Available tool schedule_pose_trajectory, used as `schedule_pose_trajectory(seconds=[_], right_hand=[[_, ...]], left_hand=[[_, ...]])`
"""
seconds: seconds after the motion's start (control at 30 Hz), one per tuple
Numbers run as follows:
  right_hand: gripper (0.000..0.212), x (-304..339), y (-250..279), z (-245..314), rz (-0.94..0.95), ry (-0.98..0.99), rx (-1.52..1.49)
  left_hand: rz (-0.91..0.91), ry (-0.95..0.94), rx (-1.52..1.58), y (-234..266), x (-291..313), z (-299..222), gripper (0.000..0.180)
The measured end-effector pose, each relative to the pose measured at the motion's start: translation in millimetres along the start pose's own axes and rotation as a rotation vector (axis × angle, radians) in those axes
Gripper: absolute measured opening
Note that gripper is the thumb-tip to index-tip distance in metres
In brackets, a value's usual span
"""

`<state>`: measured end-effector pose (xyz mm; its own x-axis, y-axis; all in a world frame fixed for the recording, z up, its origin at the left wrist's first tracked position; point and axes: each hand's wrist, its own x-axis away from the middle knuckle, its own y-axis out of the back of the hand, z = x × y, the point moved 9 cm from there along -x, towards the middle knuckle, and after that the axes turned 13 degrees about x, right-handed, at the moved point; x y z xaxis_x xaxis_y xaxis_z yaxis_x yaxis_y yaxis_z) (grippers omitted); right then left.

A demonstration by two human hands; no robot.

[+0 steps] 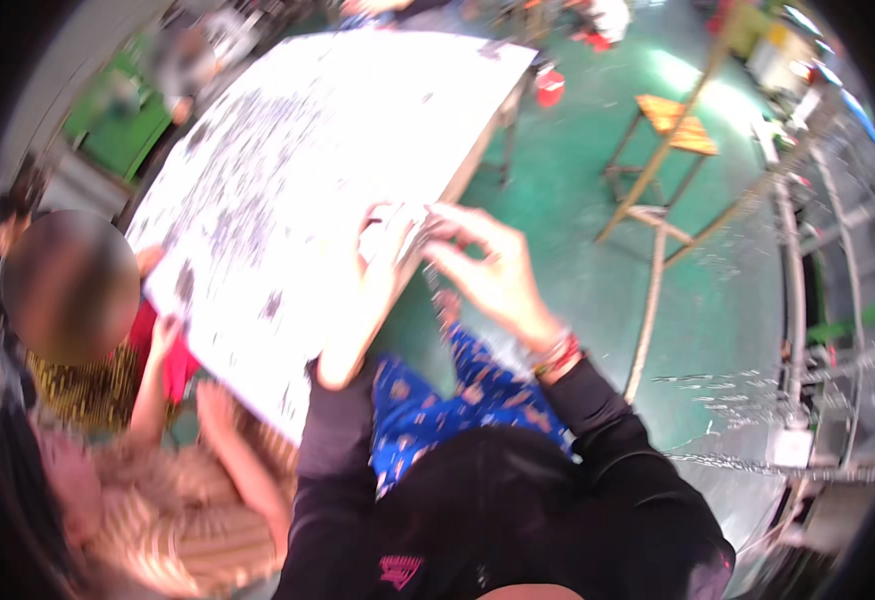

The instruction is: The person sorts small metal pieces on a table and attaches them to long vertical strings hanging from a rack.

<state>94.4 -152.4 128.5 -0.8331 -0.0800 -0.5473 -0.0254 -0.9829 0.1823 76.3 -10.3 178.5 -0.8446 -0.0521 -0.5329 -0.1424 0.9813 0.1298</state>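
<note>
At near right edge of white table: left hand, right hand pinch small pale item, fingers curled shut. Blurred; item unidentifiable. Best: keep grip light, brace against edge.

The picture is bright at its centre and blurred throughout, smeared as by motion, so fine detail is lost. The white table top is washed out by strong light from above, its speckled surface bleached toward the far end. A pale glare patch lies on the green floor at upper right. Straight edges bow near the rim, and the corners fall into black vignette. The lower foreground sits in dim shade.
</note>
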Motion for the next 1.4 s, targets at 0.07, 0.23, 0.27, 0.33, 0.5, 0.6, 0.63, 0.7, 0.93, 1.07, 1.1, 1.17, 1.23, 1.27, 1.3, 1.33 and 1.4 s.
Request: schedule_pose_trajectory(seconds=[0.07,0.23,0.27,0.33,0.5,0.6,0.63,0.7,0.93,1.07,1.1,1.17,1.23,1.27,1.3,1.33,1.4], right_hand=[[0.034,-8,31,29,-0.189,0.140,0.086],[0.018,-5,102,68,-0.315,0.290,0.152],[0.015,-3,112,75,-0.346,0.288,0.151],[0.013,7,134,94,-0.380,0.261,0.202],[0.011,36,176,130,-0.442,0.189,0.230],[0.014,60,209,155,-0.537,0.141,0.280],[0.013,66,218,166,-0.550,0.175,0.261],[0.012,74,231,190,-0.592,0.223,0.267],[0.015,126,317,269,-0.830,0.207,0.545],[0.016,115,341,310,-0.864,0.298,0.544],[0.016,124,352,322,-0.867,0.333,0.575],[0.016,132,365,352,-0.854,0.379,0.618],[0.016,151,379,373,-0.937,0.369,0.684],[0.017,159,388,381,-0.955,0.341,0.727],[0.017,160,389,391,-0.968,0.354,0.743],[0.017,159,389,400,-0.981,0.364,0.756],[0.017,166,396,412,-1.061,0.361,0.757]], left_hand=[[0.097,-0.203,-0.112,-22,-9,-46,0.007],[0.221,-0.315,0.047,-89,-21,-91,0.010],[0.231,-0.355,0.081,-94,-21,-101,0.012],[0.269,-0.433,0.165,-110,-17,-117,0.014],[0.479,-0.061,0.455,-140,-11,-58,0.034],[0.704,0.218,0.399,-163,9,36,0.027],[0.729,0.256,0.387,-164,17,63,0.026],[0.761,0.332,0.357,-158,39,117,0.025],[0.660,0.810,0.453,-147,169,310,0.019],[0.708,1.138,0.471,-109,300,460,0.014],[0.732,1.277,0.438,-96,333,461,0.012],[0.529,1.391,0.317,-74,379,489,0.007],[0.454,1.439,0.451,-76,366,471,0.009],[0.405,1.464,0.518,-74,360,462,0.011],[0.415,1.455,0.548,-74,356,460,0.017],[0.432,1.470,0.494,-69,360,467,0.018],[0.463,1.502,0.377,-56,371,484,0.019]])
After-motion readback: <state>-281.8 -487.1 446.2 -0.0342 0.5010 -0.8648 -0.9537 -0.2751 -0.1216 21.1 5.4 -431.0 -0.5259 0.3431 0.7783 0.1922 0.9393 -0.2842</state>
